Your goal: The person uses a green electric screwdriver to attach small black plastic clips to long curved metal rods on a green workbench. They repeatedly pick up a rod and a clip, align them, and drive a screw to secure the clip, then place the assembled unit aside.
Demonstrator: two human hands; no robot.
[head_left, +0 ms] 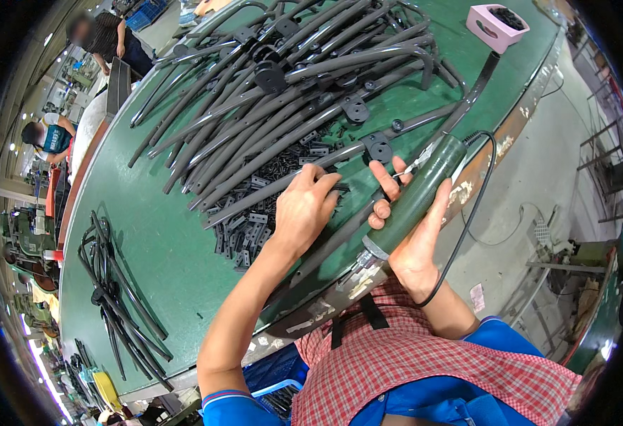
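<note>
My right hand is wrapped round a green electric screwdriver, its black cable looping down past my wrist. My left hand is closed, fingertips pinched together over the small black screws; whatever is between them is too small to make out. Beside that hand lies a heap of small black rectangular brackets. A bent black metal tube lies along the table's near edge, passing beneath the screwdriver. Just beyond my right fingertips, a black rounded fitting sits on another tube.
A big pile of bent black tubes covers the far part of the green table. A smaller bundle of tubes lies at the left. The pink bin at the far right contains dark parts. Two people work beyond the table.
</note>
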